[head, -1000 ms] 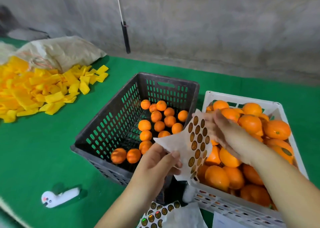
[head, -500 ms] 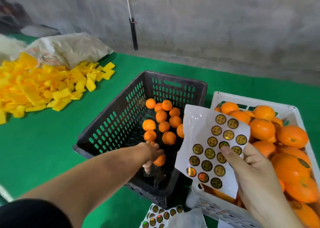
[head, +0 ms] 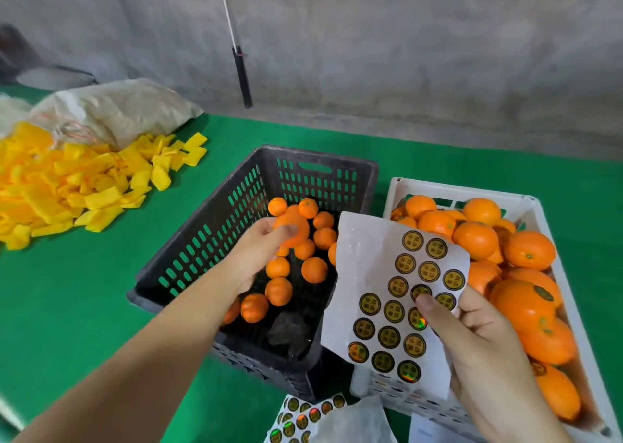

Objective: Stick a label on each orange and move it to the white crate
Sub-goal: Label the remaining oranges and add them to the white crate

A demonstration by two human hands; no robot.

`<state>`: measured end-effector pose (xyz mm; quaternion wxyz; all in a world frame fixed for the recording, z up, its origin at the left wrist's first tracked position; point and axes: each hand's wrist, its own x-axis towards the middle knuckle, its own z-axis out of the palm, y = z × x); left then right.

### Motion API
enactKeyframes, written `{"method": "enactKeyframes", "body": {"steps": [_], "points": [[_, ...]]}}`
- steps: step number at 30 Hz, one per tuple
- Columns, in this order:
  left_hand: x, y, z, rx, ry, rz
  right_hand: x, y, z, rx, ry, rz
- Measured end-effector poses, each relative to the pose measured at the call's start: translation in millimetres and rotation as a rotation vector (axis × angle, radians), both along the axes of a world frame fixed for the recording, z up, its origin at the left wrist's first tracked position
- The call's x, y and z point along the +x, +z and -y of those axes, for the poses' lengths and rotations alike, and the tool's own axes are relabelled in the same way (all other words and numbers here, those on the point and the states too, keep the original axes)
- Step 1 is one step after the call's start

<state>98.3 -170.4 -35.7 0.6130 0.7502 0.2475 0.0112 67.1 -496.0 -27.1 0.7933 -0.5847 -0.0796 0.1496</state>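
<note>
My left hand (head: 256, 254) grips one orange (head: 294, 231) and holds it up over the black crate (head: 202, 240), which has several loose oranges (head: 313, 269) on its floor. My right hand (head: 472, 345) pinches a white label sheet (head: 371, 274) with several round gold-and-black stickers; my thumb lies on one sticker. The sheet hangs over the gap between the two crates. The white crate (head: 448, 191) on the right is heaped with oranges (head: 529, 250), some showing a label.
A pile of yellow foam wrappers (head: 67, 186) and a beige sack (head: 114, 112) lie on the green table at the left. More sticker sheets (head: 303, 419) lie at the near edge below the crates. A black-handled rod (head: 242, 78) leans on the grey wall.
My left hand went down into the black crate, took hold of an orange and has lifted it. My right hand has kept the label sheet beside the white crate.
</note>
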Motion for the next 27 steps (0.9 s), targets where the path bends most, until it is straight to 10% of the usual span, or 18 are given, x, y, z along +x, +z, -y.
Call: {"method": "enactKeyframes", "body": {"steps": [5, 10, 17, 27], "points": [[-75, 76, 59, -0.857, -0.124, 0.393, -23, 20, 6, -0.029, 0.067, 0.08], [-148, 110, 124, -0.13, -0.378, 0.03, -52, 37, 10, -0.096, 0.205, 0.205], [-188, 59, 139, -0.42, -0.366, 0.421, -95, 54, 8, -0.813, -0.353, 0.969], [-206, 87, 147, -0.366, -0.513, 0.483, -95, 78, 25, -0.066, 0.141, 0.04]]}}
